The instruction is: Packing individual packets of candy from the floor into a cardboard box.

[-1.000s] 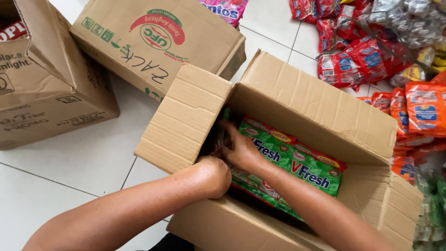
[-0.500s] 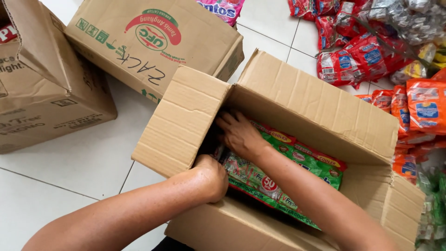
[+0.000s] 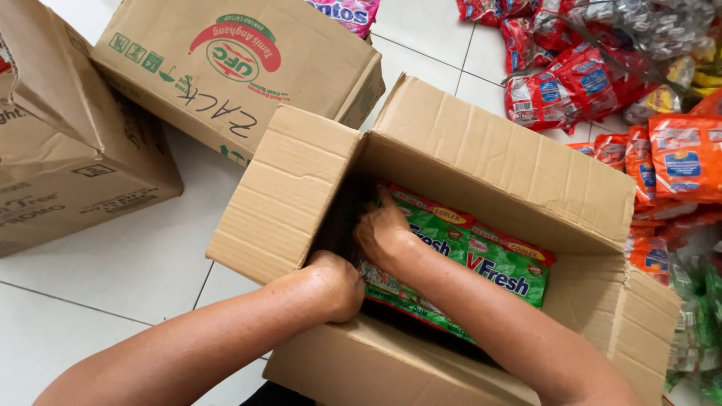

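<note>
An open cardboard box (image 3: 481, 165) sits on the white tiled floor (image 3: 113, 293) with its flaps folded outward, which leaves the mouth clear for both arms to go in from the near side. The left hand (image 3: 335, 282) is sunk past the near-left edge of the opening, wrist bent downward; its fingers are hidden inside, so whether it is clenched or spread I cannot tell. The right hand (image 3: 383, 229) lies further in, fingers curled over the left end of a green packet (image 3: 481, 259) — it looks like a grip on that end rather than a loose touch, though the fingertips are in shadow. The green packets lie flat and stacked inside the box, tilted slightly toward the near wall, likely because they are longer than they are thick and pack best on their broad face. Two other brown cartons stand just beside the box: one with a red and green printed mark (image 3: 226, 68) behind its left flap, another (image 3: 68, 150) at the far left. To the right, well clear of the hands, red packets (image 3: 564, 90) and orange packets (image 3: 681, 158) lie heaped loose on the floor, with green ones (image 3: 696, 316) at the lower right edge — sorted roughly by colour.
</note>
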